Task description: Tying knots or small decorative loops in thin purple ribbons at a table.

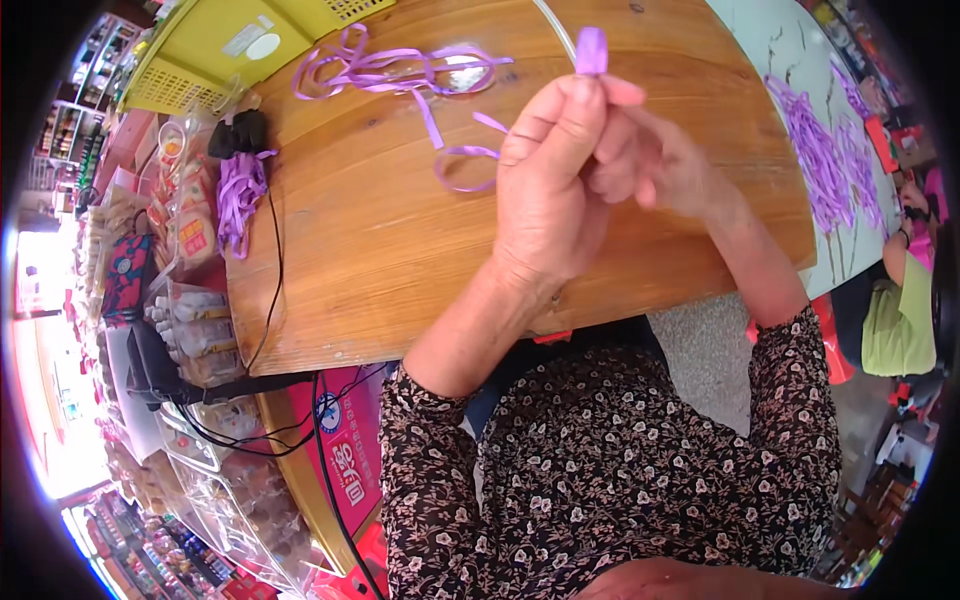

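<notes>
Above the table, my left hand [550, 190] is closed, pinching a short purple ribbon loop [592, 50] that stands up from its thumb and fingertips. Close against it on the right is my right hand [665, 165], its fingers curled in toward the left one and partly smeared by motion. Whatever those curled fingers grip is hidden. Loose purple ribbon [400, 70] lies in loops on the wooden table [380, 250], and one strand reaches a curl beside my left hand. A thin whitish strip [553, 22] runs from the far edge toward the ribbon loop.
A yellow-green plastic basket [215, 60] stands at the far left. Near it hang bundled purple ribbons [240, 195] and a black cable [279, 260]. More purple ribbons [815, 155] lie on a white marbled surface [752, 22] at right. Another person [915, 260] is at the right edge.
</notes>
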Tool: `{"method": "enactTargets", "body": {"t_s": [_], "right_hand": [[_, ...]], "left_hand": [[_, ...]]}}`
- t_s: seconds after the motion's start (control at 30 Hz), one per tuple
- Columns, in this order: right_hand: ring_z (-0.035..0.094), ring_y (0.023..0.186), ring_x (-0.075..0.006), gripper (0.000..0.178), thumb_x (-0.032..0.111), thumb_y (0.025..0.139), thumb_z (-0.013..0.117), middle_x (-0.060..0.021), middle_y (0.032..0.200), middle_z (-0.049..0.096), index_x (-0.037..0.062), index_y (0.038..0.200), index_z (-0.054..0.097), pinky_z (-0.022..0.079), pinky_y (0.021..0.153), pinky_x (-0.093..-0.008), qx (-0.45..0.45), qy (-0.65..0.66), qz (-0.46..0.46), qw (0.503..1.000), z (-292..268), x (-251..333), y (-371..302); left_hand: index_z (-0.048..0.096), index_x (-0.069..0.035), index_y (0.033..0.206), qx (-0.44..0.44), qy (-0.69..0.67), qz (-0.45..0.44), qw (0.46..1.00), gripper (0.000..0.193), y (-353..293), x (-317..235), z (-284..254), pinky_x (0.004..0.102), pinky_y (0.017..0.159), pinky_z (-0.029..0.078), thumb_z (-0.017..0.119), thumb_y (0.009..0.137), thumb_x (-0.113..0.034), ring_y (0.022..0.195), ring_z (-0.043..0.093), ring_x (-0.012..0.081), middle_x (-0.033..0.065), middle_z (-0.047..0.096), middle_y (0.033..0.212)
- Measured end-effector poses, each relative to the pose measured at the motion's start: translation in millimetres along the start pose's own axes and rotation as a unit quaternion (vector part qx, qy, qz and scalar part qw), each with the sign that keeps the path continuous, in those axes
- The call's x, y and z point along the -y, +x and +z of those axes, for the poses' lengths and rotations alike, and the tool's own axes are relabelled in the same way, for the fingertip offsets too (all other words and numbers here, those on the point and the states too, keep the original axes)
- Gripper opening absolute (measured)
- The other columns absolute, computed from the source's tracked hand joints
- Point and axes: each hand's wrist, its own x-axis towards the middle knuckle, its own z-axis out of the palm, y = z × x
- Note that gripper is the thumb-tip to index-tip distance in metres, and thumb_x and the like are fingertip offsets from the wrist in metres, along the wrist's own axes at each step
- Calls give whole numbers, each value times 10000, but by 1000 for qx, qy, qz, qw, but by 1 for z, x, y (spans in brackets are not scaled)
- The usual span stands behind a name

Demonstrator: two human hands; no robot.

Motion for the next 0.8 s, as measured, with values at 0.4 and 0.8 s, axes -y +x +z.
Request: {"method": "enactTargets", "body": {"t_s": [0.4,0.8], "right_hand": [[591,804,-84,180,-11,839,581,-41,873,631,-18,1014,620,469,710,-199,-92,-189,20,977,-31,14,-3],[557,678,-51,193,26,845,601,-4,829,632,14,1036,629,454,619,-175,-114,-278,40,953,-16,5,-1]], "left_hand": [[571,-32,948,-109,86,258,956,241,-8,-65,-32,263,535,393,473,955,-252,560,418,106,4,476,672],[591,13,947,-353,270,185,876,250,-51,-77,-105,284,611,523,533,925,-229,681,611,174,73,607,780]]}}
